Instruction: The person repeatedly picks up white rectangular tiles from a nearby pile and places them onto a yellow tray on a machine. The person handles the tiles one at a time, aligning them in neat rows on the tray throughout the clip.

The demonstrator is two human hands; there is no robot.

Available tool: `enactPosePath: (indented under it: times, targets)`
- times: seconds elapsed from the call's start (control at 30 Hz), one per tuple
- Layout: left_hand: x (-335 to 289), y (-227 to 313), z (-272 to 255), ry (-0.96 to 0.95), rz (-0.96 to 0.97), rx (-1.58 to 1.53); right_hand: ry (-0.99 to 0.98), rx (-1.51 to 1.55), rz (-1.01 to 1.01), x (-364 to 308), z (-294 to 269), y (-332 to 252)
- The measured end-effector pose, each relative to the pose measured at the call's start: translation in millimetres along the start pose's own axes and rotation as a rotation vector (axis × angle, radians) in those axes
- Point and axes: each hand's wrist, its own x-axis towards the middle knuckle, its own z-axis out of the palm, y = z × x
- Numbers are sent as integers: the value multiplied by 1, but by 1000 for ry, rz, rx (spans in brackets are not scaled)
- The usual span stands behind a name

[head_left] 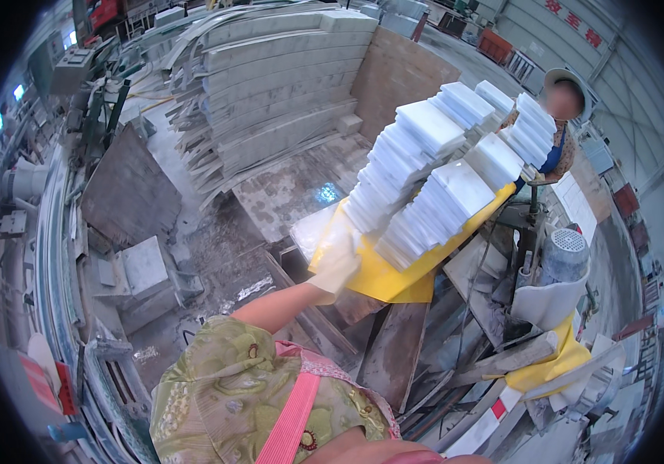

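My left hand (337, 267), in a cream glove, reaches forward over the near left corner of a yellow sheet (395, 283). Its fingers are smeared and blend into the pale surface, so their grip cannot be made out. Just beyond it, several rows of thin white stone slabs (401, 158) stand packed on edge on the sheet. A second stack of white slabs (444, 203) leans beside them, on the right. My right hand is not in view.
A co-worker (562, 147) in a hat stands beyond the slabs. Long grey stone pieces (281, 85) are piled high at the back left. A grey stone block (145, 267) lies left of me. Right of the slabs are a motor (565, 255) and another yellow sheet (552, 363).
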Motion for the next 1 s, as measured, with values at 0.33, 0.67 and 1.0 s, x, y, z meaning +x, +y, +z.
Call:
enactPosePath:
  times: [0.33,0.67,1.0]
  targets:
    - [1,-15,6,3,188,-40,-56,373,32,63,-23,-45]
    - [-5,4,-4,22,91,-83,-111,515,28,95,-42,-62]
    - [-7,4,-2,8,80,-64,-183,543,76,101,-43,-62]
